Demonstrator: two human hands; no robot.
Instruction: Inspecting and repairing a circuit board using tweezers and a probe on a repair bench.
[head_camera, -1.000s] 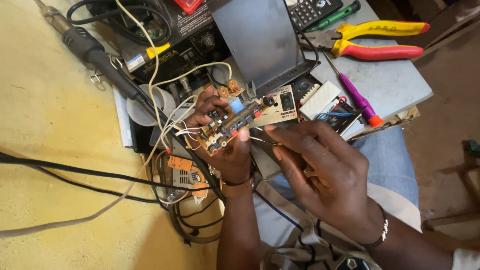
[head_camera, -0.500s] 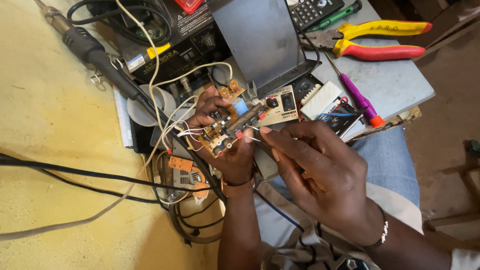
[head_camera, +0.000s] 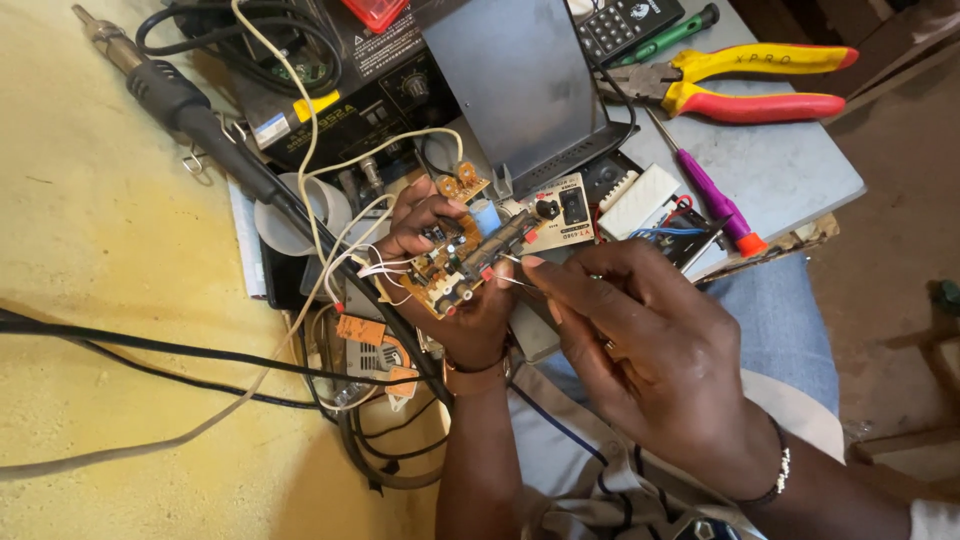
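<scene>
— How are you holding it?
— Your left hand (head_camera: 462, 300) cups the brown circuit board (head_camera: 470, 262) over your lap, fingers closed round its edge, tilted so the parts face you

— And the right?
— Your right hand (head_camera: 655, 370) pinches a thin lead at the board's edge, fingertips closed

An electronics repair workshop: a soldering station (head_camera: 350, 90) sits upper left of centre, pliers (head_camera: 740, 85) and a screwdriver (head_camera: 705, 190) lie upper right, circuit boards (head_camera: 460, 260) at centre, cables (head_camera: 150, 345) trailing left.
</scene>
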